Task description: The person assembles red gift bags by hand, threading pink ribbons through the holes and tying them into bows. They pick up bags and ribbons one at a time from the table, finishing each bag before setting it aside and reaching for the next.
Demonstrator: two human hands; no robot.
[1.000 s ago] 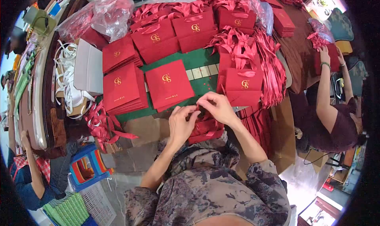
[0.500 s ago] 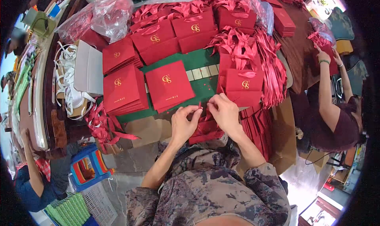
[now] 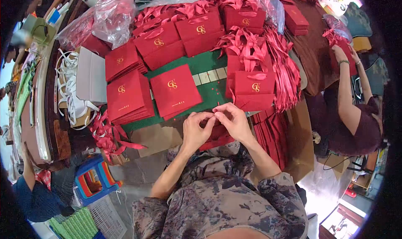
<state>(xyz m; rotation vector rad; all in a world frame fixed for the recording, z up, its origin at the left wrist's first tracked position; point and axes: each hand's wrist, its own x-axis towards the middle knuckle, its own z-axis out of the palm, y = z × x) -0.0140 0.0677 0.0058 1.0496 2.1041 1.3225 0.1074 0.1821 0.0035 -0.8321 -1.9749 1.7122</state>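
My left hand [image 3: 197,129] and my right hand [image 3: 234,121] meet fingertip to fingertip at the near edge of the green mat [image 3: 201,93]. Each is pinched closed, and a bit of red ribbon shows at the right fingertips; what the left fingers hold is too small to name. Under both hands lies a red bag [image 3: 217,142], partly hidden. Flat red bags with gold print [image 3: 176,91] are piled to the left. A red bag with a ribbon handle [image 3: 254,88] stands just beyond my right hand.
Red ribbons [image 3: 287,69] hang at the right of the mat. White straps [image 3: 71,86] fill a box at the left. Clear plastic bags [image 3: 113,17] lie at the back left. A co-worker's arm [image 3: 349,92] holds red bags at the far right.
My hands have come together at the fingertips, the left moving slightly right and the right slightly left. The view has shifted a little, and the co-worker's hands at right have moved slightly.
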